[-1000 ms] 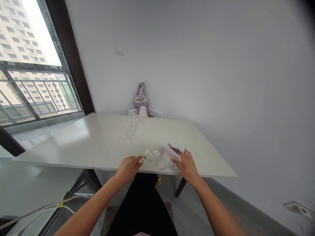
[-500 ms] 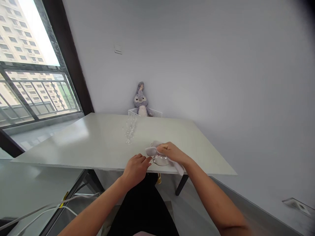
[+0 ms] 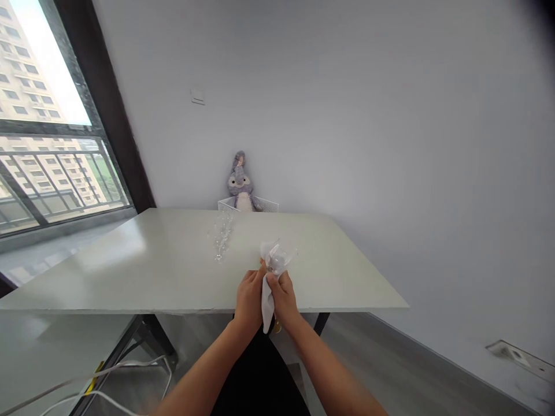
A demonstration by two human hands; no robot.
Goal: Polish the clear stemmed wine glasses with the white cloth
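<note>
A clear stemmed glass, seemingly a wine glass (image 3: 277, 262), is held above the table's front edge, its bowl turned up and away from me. A white cloth (image 3: 267, 306) wraps around it and hangs down between my wrists. My left hand (image 3: 250, 296) is closed around the lower part of the glass, with its fingers partly hidden. My right hand (image 3: 283, 293) is closed on the cloth, pinching it against the glass just under the bowl. Both hands are close together, and the stem is hidden by fingers and cloth.
Several clear glasses (image 3: 223, 234) stand in a row on the white table (image 3: 173, 271). Behind the table's far edge, a grey plush toy (image 3: 240, 185) sits in a white basket (image 3: 271, 206) against the wall. White cables (image 3: 117, 370) run at the lower left.
The glass has swung from lying sideways to bowl away from me. My right hand has moved down and left, beside my left hand, and the cloth now hangs between them.
</note>
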